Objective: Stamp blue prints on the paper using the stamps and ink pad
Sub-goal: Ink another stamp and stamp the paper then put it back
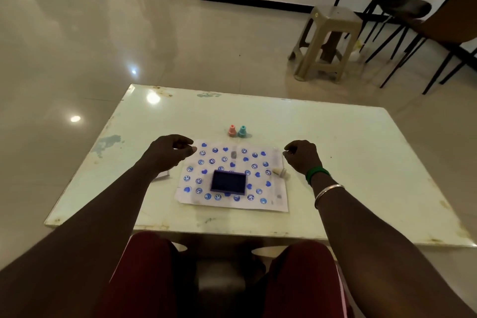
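Note:
A white paper (277, 201) covered with several blue smiley and heart prints lies on the table. The open blue ink pad (228, 181) rests on the paper's middle. A pink stamp (232, 131) and a teal stamp (242, 131) stand upright just beyond the paper's far edge. A cream stamp (280, 171) lies on its side at the paper's right edge. My left hand (167, 151) hovers over the paper's left far corner, fingers loosely curled, holding nothing. My right hand (302, 156) hovers by the right edge, curled the same way, just beyond the cream stamp.
The white table (361, 162) is worn, with stained edges. A small white object (162, 176) peeks out under my left wrist. A plastic stool (326, 41) and dark chairs (438, 33) stand on the tiled floor beyond. My knees are under the near edge.

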